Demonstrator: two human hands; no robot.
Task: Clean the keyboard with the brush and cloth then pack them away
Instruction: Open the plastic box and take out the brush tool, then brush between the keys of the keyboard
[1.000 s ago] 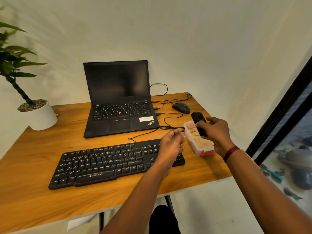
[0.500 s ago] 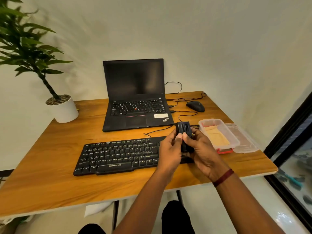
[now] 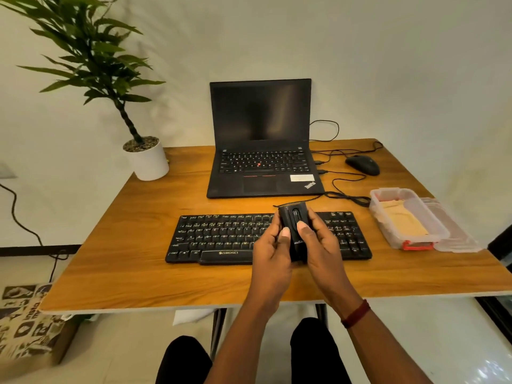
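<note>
keyboard [image 3: 221,236] middle hidden, plant [image 3: 91,51] top cropped

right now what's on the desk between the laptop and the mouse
Only black cables, plugged into the laptop on its right side, cross the bare desk toward the mouse. The head view shows this.

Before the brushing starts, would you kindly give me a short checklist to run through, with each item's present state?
1. Grip: the brush is held by the left hand and the right hand: ok.
2. Bristles out of the brush: cannot tell.
3. Target: the keyboard lies flat under the hands: ok.
4. Next tool: the cloth lies in the open box: ok.
5. Packing: the lid is off, beside the box: ok.
</note>
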